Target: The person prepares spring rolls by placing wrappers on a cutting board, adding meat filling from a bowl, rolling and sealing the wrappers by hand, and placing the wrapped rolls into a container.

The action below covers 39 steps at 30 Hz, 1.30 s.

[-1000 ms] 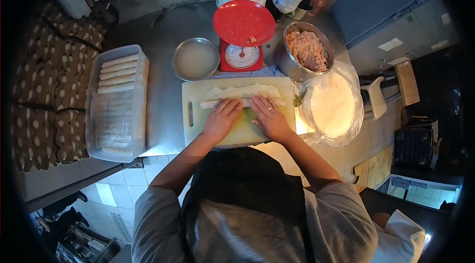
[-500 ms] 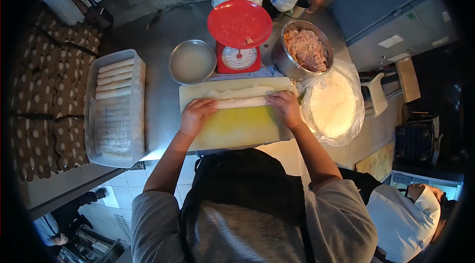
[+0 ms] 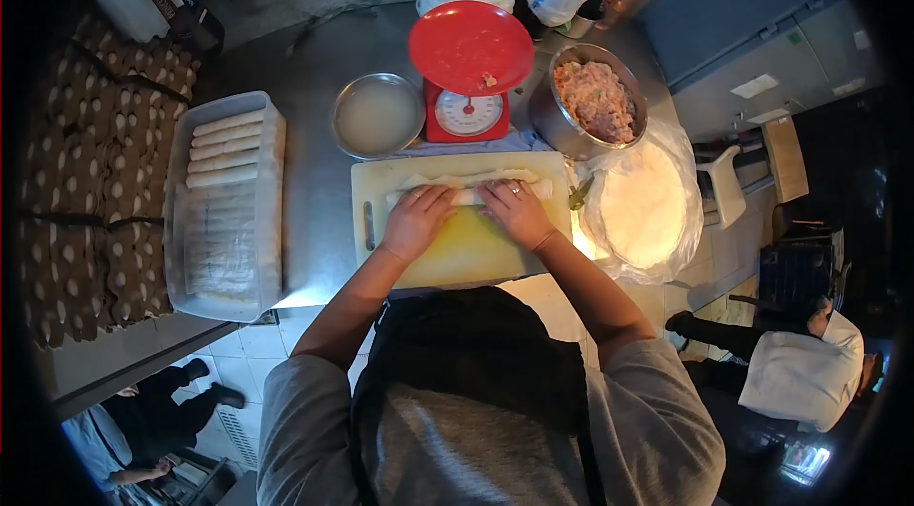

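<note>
Right in front of you, on the pale cutting board [image 3: 476,258], is the filled roll [image 3: 466,196], lying crosswise near the far side, with a thin flap of the dough sheet [image 3: 505,176] just beyond it. Your left hand [image 3: 419,218] is on the left part of the roll, fingers held fairly close together and a bit curved over the top. Your right hand [image 3: 515,213] does the same on the right part, ring showing, and the roll's right end pokes out past it. Neither hand looks spread wide; whether your thumbs are pinching the dough, I can't tell.

Past the board on the table [image 3: 309,158] you've got a steel bowl [image 3: 379,116] of cloudy liquid, then the red scale [image 3: 466,116] with a few crumbs of filling on its pan [image 3: 471,47], then a deep metal pot [image 3: 555,123] heaped with pinkish meat mix [image 3: 595,101]. Off to your right, a stack of round wrappers [image 3: 640,206] sits in clear plastic, with a small green thing [image 3: 580,194] between it and the board. Over on your left, the plastic tub [image 3: 273,220] holds a row of finished rolls [image 3: 227,149] at its far end and more under clear film nearer you, and egg trays [image 3: 95,192] are piled beside that.
</note>
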Available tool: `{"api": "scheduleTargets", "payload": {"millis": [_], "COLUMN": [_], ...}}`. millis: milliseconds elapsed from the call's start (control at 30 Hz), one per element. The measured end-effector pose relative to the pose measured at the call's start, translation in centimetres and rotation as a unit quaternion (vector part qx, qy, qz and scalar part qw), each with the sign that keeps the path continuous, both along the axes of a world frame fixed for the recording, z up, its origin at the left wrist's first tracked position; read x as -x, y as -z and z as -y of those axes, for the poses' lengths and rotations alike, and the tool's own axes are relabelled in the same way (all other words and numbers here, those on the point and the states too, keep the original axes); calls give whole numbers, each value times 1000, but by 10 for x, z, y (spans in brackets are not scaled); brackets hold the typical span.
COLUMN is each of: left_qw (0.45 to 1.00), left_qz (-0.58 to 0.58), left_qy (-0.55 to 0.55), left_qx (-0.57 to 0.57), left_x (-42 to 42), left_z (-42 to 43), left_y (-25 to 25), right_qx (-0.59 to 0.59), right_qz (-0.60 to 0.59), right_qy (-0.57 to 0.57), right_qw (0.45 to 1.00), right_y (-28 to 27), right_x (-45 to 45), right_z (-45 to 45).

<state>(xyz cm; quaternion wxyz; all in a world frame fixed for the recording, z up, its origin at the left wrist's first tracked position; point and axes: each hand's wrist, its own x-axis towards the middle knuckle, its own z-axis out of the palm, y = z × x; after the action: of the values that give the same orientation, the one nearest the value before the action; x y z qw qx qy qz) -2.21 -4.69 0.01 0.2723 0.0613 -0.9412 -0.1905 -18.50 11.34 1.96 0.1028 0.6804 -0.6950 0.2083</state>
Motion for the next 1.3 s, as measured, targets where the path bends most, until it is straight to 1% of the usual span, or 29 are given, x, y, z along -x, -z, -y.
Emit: {"api": "scheduleTargets", "payload": {"millis": [67,167,267,367,467,567,667,700,867,967,1000,1033,1100,1167,1233,1300], "left_qw": [1000,998,995,996,998,997,996,996,994,993,991,987,982,979,981,983], "left_qz": [-4,54,90,80,53,67,59,59,45,44,57,73,87,82,88,82], "left_qy": [3,-7,-17,-26,-22,-35,-41,-41,-41,-50,-62,-71,-78,-74,-55,-49], "left_qx": [1,-19,-29,-29,-17,-36,-47,-54,-92,-95,-108,-122,-147,-169,-165,-156], "left_x": [0,3,-6,-20,-26,-44,-60,-61,-62,-61,-61,-62,-64,-64,-65,-64], "left_z": [1,5,-3,-15,-10,2,5,5,6,5,5,4,2,3,6,7], "left_y": [-6,-4,-3,7,-3,1,10,11,12,19,15,9,4,0,-4,-2], "right_qx": [-23,-67,-86,-82,-107,-97,-78,-85,-80,-116,-131,-119,-73,-68,-51,-172], "right_qz": [-3,34,10,17,61,37,67,44,38,5,-12,-35,64,52,20,78], "right_qy": [2,20,24,19,-7,29,62,74,93,76,67,75,30,-30,-55,-31], "right_qw": [1000,997,996,996,992,994,993,993,992,990,989,989,995,996,997,982], "right_y": [4,5,7,15,0,-3,-4,-2,4,-16,-30,-46,-68,-75,-64,-53], "right_x": [5,5,0,-4,3,25,30,29,28,31,31,22,0,-25,-45,-56], "right_z": [0,4,-4,-13,-11,-36,-59,-64,-69,-57,-47,-25,37,99,151,184]}}
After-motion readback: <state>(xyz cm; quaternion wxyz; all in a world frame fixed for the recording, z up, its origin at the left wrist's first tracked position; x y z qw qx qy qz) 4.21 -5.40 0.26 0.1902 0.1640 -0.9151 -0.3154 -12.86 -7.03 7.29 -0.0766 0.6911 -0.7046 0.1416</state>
